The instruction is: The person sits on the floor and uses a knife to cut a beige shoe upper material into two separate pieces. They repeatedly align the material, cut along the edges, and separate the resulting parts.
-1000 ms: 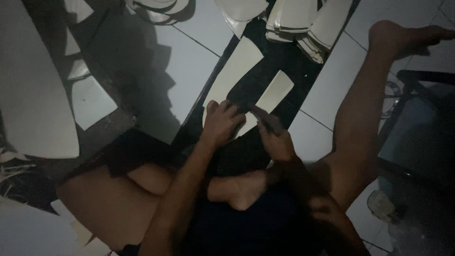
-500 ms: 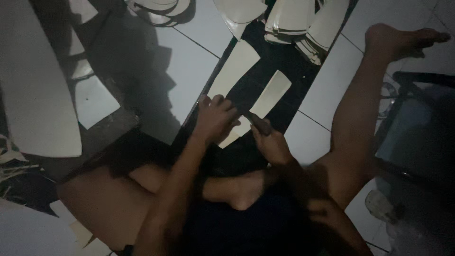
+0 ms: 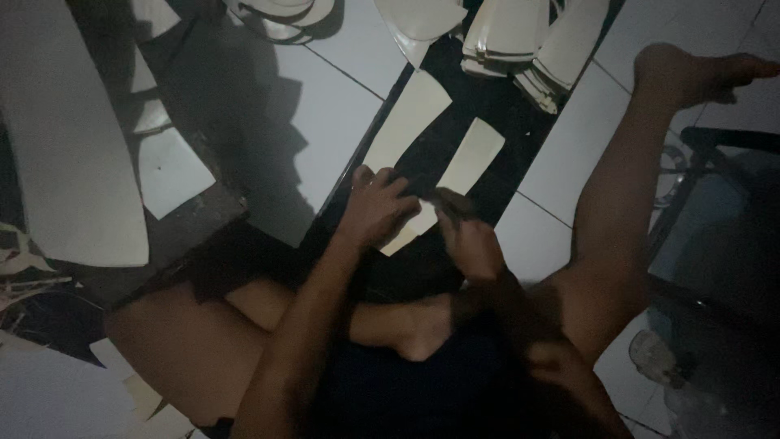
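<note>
Head view: left hand (image 3: 376, 210) presses flat on pale strip (image 3: 455, 180); right hand (image 3: 473, 244) grips a dark tool (image 3: 452, 203) (blurred).

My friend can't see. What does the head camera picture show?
A person sitting on a dim tiled floor presses the left hand on a pale strip lying on a black sheet, the right hand beside it. More pale cut pieces are stacked beyond.

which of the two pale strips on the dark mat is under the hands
The right-hand strip: its near end runs beneath the left hand and right hand. The other strip lies untouched.
</note>
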